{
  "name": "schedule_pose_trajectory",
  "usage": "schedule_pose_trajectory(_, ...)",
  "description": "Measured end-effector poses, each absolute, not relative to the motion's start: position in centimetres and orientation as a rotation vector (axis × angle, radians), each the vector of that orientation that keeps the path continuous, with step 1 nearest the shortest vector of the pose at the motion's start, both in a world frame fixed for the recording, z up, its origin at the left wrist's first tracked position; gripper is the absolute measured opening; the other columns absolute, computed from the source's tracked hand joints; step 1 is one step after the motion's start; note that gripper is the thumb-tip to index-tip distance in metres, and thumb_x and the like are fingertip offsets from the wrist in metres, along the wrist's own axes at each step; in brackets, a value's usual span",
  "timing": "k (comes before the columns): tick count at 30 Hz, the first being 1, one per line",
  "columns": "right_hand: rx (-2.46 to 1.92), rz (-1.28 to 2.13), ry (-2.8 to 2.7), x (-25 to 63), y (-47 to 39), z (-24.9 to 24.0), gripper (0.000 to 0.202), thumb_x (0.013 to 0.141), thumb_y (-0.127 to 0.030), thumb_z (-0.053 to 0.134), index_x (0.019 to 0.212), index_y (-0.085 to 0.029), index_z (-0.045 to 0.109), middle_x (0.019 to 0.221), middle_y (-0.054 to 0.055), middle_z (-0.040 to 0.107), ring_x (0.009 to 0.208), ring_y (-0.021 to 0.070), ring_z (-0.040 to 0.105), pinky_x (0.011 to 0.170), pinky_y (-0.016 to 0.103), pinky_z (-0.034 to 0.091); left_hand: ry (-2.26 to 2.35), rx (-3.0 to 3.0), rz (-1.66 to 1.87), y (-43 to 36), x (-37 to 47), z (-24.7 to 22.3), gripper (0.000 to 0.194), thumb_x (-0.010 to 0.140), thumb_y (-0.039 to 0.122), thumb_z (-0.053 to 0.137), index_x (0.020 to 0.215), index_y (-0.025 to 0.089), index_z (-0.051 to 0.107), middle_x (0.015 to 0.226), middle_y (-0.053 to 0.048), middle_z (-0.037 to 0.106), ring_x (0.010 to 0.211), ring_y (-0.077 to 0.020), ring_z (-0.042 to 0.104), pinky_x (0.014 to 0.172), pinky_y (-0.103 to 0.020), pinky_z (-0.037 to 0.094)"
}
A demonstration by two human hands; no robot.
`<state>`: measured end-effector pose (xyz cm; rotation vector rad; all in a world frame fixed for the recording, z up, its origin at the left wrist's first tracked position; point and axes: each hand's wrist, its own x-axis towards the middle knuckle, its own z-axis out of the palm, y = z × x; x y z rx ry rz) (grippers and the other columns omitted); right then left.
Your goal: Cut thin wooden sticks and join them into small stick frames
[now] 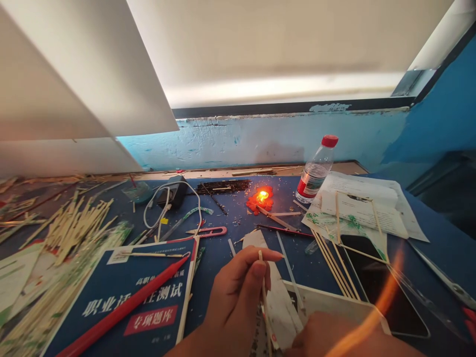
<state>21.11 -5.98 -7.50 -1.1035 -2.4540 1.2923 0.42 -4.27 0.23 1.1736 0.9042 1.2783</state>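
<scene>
Blue book [122, 282] reading "职业适…测试", red panel [150, 320] reading "专项题库"

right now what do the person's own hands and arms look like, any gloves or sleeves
The left hand is bare: no glove, ring or wristband shows, and no sleeve in the part of the forearm in view. The right hand shows no glove either, but it is blurred and cut off by the bottom edge, so finer details can't be told.

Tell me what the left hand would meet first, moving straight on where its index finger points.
Likely the translucent strip, just beyond the left hand; depth is unclear, so the hand could pass above it.
</scene>
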Motion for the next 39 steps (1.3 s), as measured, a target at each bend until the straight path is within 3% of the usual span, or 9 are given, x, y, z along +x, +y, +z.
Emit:
schedule_pose_trajectory(4, -1.171, 1.359, -2.404, 20.6, -6.3, -7.2, 0.03, 0.079, -0.016, 0.068, 0.051, -0.024, 0.06, 0.036, -0.007, 0.032, 0.032, 0.0088, 0.029, 0.037, 0.024, 0.022, 0.964, 1.198, 1.299, -4.3, 0.4, 0.2, 0.029, 0.105, 0.045, 0.051, 0.107, 0.024, 0.07, 0.069, 0.003, 0.05, 0.059, -0.0089, 0.042, 0.054, -0.02, 0.033)
schedule_pose_trajectory(8, -1.058, 1.527, -2.31, 20.5, -4.7, -3.1, 0.025, 0.079, -0.015, 0.066, 0.056, -0.023, 0.059, 0.043, -0.007, 0.04, 0.039, 0.0093, 0.036, 0.04, 0.022, 0.025, 0.964, 1.163, 1.319, -4.3, 0.5, 0.2, 0.03, 0.104, 0.045, 0.052, 0.109, 0.023, 0.072, 0.067, 0.003, 0.05, 0.056, -0.0083, 0.041, 0.051, -0.02, 0.032)
schedule_pose_trajectory(10, -0.901, 1.67, -2.26, 21.1, -3.7, -0.2, 0.015, 0.074, -0.013, 0.07, 0.065, -0.022, 0.061, 0.053, -0.007, 0.05, 0.045, 0.0087, 0.041, 0.042, 0.021, 0.027, 0.951, 1.153, 1.324, -4.3, 0.5, 0.4, 0.029, 0.104, 0.044, 0.053, 0.11, 0.023, 0.073, 0.065, 0.003, 0.049, 0.055, -0.008, 0.04, 0.049, -0.019, 0.031)
schedule_pose_trajectory(12, -0.921, 1.691, -2.182, 21.8, -3.0, 2.0, 0.01, 0.08, -0.018, 0.071, 0.083, -0.022, 0.063, 0.074, -0.004, 0.063, 0.062, 0.0105, 0.052, 0.052, 0.02, 0.037, 0.92, 1.154, 1.323, -4.3, 0.6, 0.6, 0.028, 0.104, 0.043, 0.055, 0.111, 0.023, 0.074, 0.064, 0.004, 0.05, 0.054, -0.0078, 0.041, 0.049, -0.019, 0.033)
schedule_pose_trajectory(16, -1.009, 1.681, -1.883, 22.0, -2.9, 2.6, 0.007, 0.092, -0.023, 0.064, 0.089, -0.021, 0.058, 0.074, -0.003, 0.057, 0.066, 0.0109, 0.049, 0.058, 0.02, 0.038, 0.829, 1.165, 1.302, -4.3, 0.7, 0.7, 0.03, 0.104, 0.043, 0.054, 0.114, 0.025, 0.075, 0.067, 0.002, 0.056, 0.054, -0.0079, 0.048, 0.051, -0.019, 0.04)
schedule_pose_trajectory(22, -0.908, 1.641, -1.909, 20.0, -2.9, 2.0, 0.006, 0.095, -0.024, 0.062, 0.096, -0.019, 0.061, 0.076, -0.002, 0.057, 0.064, 0.0101, 0.048, 0.059, 0.021, 0.04, 0.752, 1.307, 1.298, -4.5, 0.7, 0.8, 0.026, 0.105, 0.034, 0.054, 0.111, 0.028, 0.078, 0.079, 0.0, 0.059, 0.06, -0.0084, 0.055, 0.056, -0.021, 0.045)
schedule_pose_trajectory(26, -0.947, 1.696, -1.916, 19.9, -2.9, 3.2, 0.009, 0.098, -0.024, 0.059, 0.103, -0.018, 0.064, 0.072, -0.004, 0.052, 0.062, 0.009, 0.044, 0.052, 0.018, 0.033, 0.74, 1.396, 1.304, -4.4, 0.6, 1.2, 0.023, 0.104, 0.029, 0.055, 0.109, 0.027, 0.077, 0.082, 0.0, 0.057, 0.063, -0.0096, 0.056, 0.06, -0.023, 0.046)
schedule_pose_trajectory(34, -1.022, 1.572, -1.943, 19.7, -3.4, 3.4, 0.007, 0.089, -0.018, 0.067, 0.087, -0.02, 0.06, 0.069, -0.006, 0.053, 0.061, 0.0081, 0.046, 0.054, 0.016, 0.038, 0.825, 1.516, 1.269, -4.3, 0.5, 2.0, 0.024, 0.102, 0.026, 0.056, 0.083, 0.02, 0.07, 0.08, -0.002, 0.057, 0.071, -0.0138, 0.058, 0.066, -0.026, 0.047)
schedule_pose_trajectory(39, -0.988, 1.378, -1.972, 19.4, -3.5, 3.0, 0.009, 0.084, -0.013, 0.067, 0.083, -0.019, 0.061, 0.069, -0.005, 0.053, 0.06, 0.0092, 0.047, 0.053, 0.018, 0.039, 0.819, 1.574, 1.244, -3.9, 0.3, 2.5, 0.026, 0.104, 0.022, 0.05, 0.101, 0.024, 0.076, 0.081, -0.003, 0.059, 0.079, -0.0158, 0.062, 0.074, -0.028, 0.049)
